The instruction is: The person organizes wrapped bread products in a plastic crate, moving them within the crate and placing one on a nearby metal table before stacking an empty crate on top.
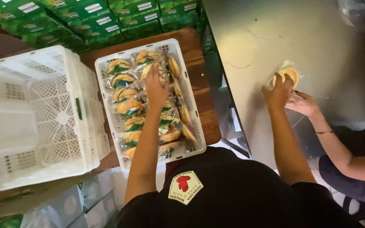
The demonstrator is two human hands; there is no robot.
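My left hand (156,86) reaches down into a white plastic crate (106,63) packed with several round pastries in clear wrappers with green print (125,93); its fingers rest on the top packets, and whether it grips one cannot be told. My right hand (277,90) lies on the grey metal table (254,50), fingers closed around a wrapped round pastry (290,75). Another person's hand (303,103) touches my right hand from the right.
An empty white crate (39,114) lies tipped on its side to the left. Green cartons (85,19) are stacked along the back. A brown wooden surface (199,71) carries the full crate. The other person sits at the lower right.
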